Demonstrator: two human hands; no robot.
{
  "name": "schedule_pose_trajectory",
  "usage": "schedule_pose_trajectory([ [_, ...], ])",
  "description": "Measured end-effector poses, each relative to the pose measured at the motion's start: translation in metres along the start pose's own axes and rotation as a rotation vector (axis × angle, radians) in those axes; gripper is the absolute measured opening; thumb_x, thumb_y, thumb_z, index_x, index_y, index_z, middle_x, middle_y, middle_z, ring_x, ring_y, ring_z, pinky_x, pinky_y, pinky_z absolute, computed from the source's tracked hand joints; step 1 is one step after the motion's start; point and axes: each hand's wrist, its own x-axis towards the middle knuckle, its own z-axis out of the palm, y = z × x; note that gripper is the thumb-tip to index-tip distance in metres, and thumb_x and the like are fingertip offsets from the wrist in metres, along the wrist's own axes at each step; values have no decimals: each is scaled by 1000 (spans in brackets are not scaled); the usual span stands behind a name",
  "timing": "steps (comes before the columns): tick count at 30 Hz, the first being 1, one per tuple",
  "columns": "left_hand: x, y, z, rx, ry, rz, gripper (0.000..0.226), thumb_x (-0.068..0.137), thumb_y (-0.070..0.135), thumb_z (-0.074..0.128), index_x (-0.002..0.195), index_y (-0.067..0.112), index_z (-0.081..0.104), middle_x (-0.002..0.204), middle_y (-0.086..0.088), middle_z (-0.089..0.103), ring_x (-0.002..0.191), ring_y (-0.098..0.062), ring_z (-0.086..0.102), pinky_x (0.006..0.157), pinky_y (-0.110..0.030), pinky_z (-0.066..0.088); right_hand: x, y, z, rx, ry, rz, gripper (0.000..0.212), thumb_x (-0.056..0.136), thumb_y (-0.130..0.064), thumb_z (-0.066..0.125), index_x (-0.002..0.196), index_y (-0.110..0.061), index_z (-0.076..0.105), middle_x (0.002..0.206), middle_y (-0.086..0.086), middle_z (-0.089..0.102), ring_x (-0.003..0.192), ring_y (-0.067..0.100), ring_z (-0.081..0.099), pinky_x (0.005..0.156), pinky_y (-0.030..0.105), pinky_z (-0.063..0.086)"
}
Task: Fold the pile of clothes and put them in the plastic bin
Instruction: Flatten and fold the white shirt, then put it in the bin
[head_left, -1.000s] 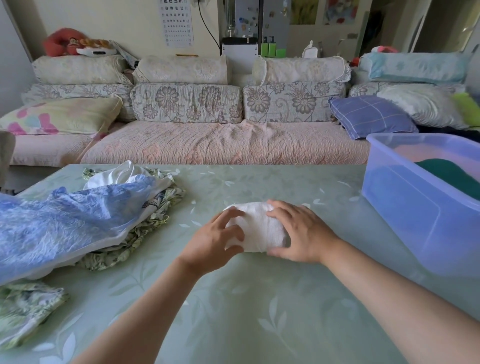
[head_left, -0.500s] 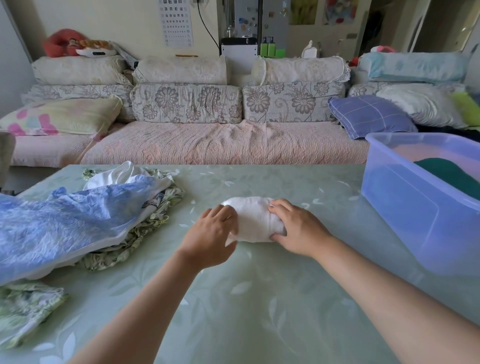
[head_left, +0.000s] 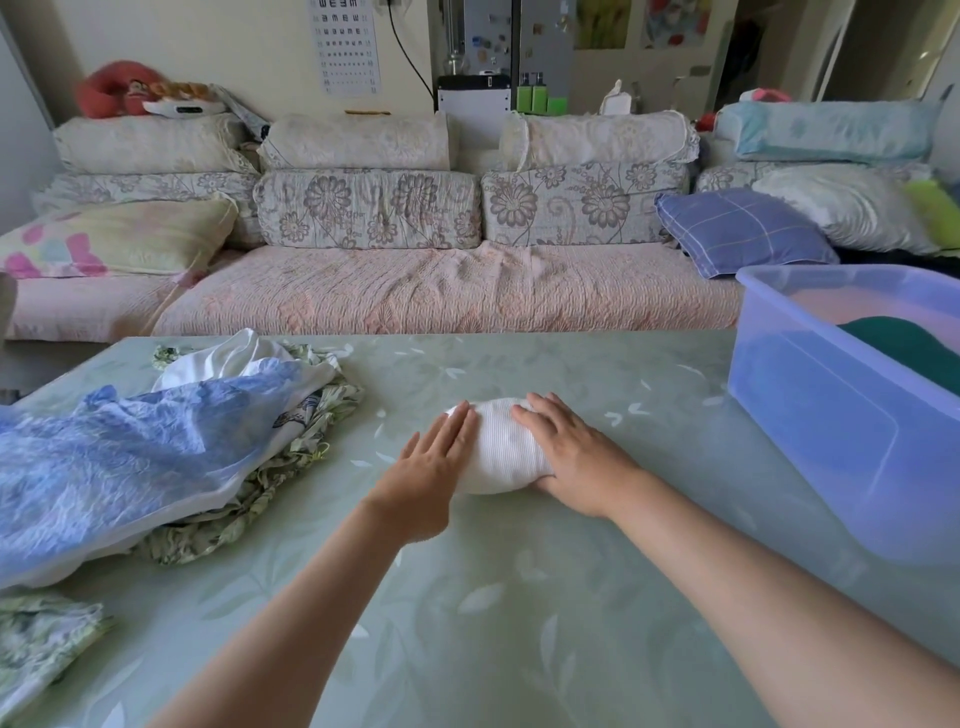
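A small folded white ribbed garment (head_left: 501, 452) lies on the green table (head_left: 519, 597) in front of me. My left hand (head_left: 423, 475) lies flat with straight fingers against its left side. My right hand (head_left: 574, 454) rests flat on its right side, fingers straight. The pile of unfolded clothes (head_left: 156, 452) sits at the left: a blue patterned piece on top, white and green floral pieces beneath. The translucent blue plastic bin (head_left: 810, 415) stands at the right with a dark green garment (head_left: 909, 343) inside.
Another green floral cloth (head_left: 36, 639) lies at the table's near left corner. Behind the table runs a sofa (head_left: 415, 291) with several cushions. Bare tabletop lies between the white garment and the bin.
Both hands went from curled round the white garment to flat with straight fingers on it. The garment now lies a little farther from me, more compact.
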Motion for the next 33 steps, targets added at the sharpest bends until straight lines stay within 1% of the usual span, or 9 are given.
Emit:
schedule_pose_trajectory([
  [3,17,5,-33,-32,23,-18,94,71,53,49,153,16,23,162,1,14,150,-19,5,121,-38,9,6,-7,-9,-98,38,17,78,78,-26,72,144,-17,31,148,4,33,140,28,33,103,45,44],
  [5,33,13,-46,-22,132,14,85,69,60,45,144,21,39,157,3,30,147,-18,18,118,-34,13,10,-18,-11,-202,49,56,69,74,-20,68,133,-12,34,133,6,40,126,29,44,92,44,48],
  [11,54,11,-18,-178,27,-13,115,55,75,64,150,26,21,153,7,28,141,-21,24,112,-41,32,20,-5,8,-63,98,30,82,71,-22,72,141,-10,31,137,9,37,128,34,41,102,40,46],
  [15,53,9,3,-214,130,-10,108,55,50,72,148,22,25,143,4,37,132,-23,34,108,-35,38,26,2,17,-33,110,2,101,74,-16,71,158,-22,15,142,7,35,128,36,41,108,41,42],
  [20,46,9,0,-249,148,-6,93,61,23,72,145,15,32,142,2,43,134,-20,35,110,-25,32,18,-9,2,-52,23,50,92,76,-12,66,153,-26,18,144,6,31,122,36,41,99,43,46],
  [24,30,12,3,-203,209,92,90,62,18,73,145,11,38,145,-2,45,138,-23,35,114,-35,35,-9,-20,-23,-153,34,16,87,63,-54,69,139,-31,34,123,2,40,110,29,46,92,42,44],
  [27,15,19,3,-121,191,155,91,67,21,74,147,16,31,150,-1,35,142,-22,27,110,-38,40,-27,-23,-42,10,-11,80,78,63,-83,45,125,-35,49,117,-3,46,114,23,49,100,43,37],
  [30,-2,29,-1,-105,155,178,94,67,20,71,149,22,24,154,6,26,146,-18,19,105,-38,46,-35,-22,-46,300,90,171,36,90,-64,49,109,-34,58,111,-7,56,106,18,57,98,38,42],
  [33,-20,40,-11,-125,50,146,101,65,27,66,152,26,14,160,7,11,150,-16,4,115,-37,33,-36,-25,-35,342,98,218,39,97,-52,51,131,-33,56,126,-1,54,118,20,51,103,33,39],
])
